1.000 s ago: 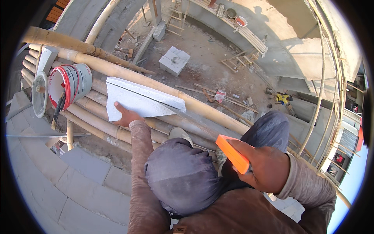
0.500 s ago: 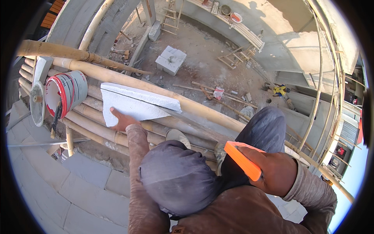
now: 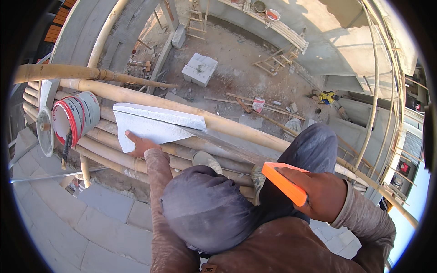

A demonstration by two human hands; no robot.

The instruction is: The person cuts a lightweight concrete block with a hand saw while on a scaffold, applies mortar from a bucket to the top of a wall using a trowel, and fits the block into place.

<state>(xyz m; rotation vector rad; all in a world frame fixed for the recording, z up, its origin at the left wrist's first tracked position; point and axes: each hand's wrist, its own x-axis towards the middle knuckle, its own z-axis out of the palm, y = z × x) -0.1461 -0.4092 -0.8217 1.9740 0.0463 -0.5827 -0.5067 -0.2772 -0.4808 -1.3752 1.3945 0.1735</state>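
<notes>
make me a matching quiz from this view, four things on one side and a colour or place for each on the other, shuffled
Things
A. left hand
B. saw handle
C. bucket
D. block

Descriptions
1. white, with a long dark line along it
2. red-rimmed, toward the picture's left edge
3. resting on the block
4. bright orange, held in the right hand

Right pairs: A-3, B-4, C-2, D-1

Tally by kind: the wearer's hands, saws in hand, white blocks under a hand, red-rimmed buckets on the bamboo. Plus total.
Hands: 2 (left hand, right hand)
Saws: 1 (orange-handled saw)
Blocks: 1 (white block)
Buckets: 1 (red-rimmed bucket)
Total: 5
</notes>
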